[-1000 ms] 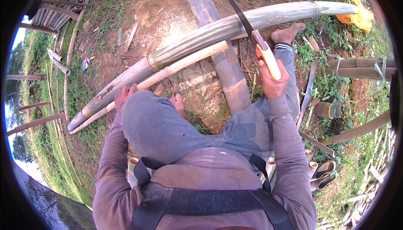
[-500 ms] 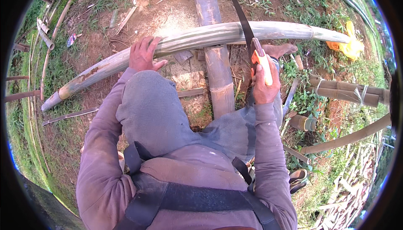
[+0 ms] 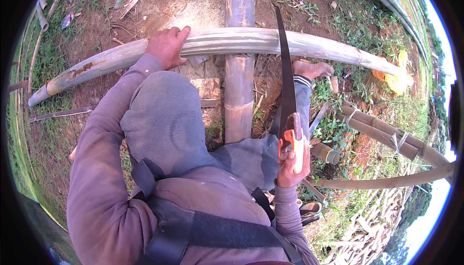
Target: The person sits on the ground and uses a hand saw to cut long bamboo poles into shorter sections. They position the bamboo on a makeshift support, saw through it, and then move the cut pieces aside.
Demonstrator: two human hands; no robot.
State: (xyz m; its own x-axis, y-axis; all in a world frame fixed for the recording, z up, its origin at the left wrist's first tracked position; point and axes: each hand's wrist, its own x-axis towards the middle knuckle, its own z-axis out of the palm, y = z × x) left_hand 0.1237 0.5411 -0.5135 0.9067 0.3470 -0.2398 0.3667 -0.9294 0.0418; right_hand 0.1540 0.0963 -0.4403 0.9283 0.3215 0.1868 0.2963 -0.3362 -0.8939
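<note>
A long bamboo pole (image 3: 232,42), its outer skin streaked pale, lies crosswise over a thicker bamboo log (image 3: 239,84). My left hand (image 3: 169,46) is wrapped over the pole left of that log, thumb along the top; its fingertips are partly hidden. In my right hand (image 3: 292,166) is the orange and white handle of a handsaw (image 3: 288,84). The dark blade points away from me and crosses the pole right of the log, with only its tip part beyond. Whether the teeth are in a cut cannot be seen.
My bare foot (image 3: 311,69) is beside the blade, just under the pole. A yellow plastic bag (image 3: 400,81) lies by the pole's right end. Tied bamboo lengths (image 3: 379,132) are at the right, above a pile of split pieces (image 3: 367,221). A long flat strip (image 3: 63,114) lies at left.
My right hand has drawn the saw back toward my body, so less blade reaches past the pole. My left hand stays on the pole. The whole view has shifted a little.
</note>
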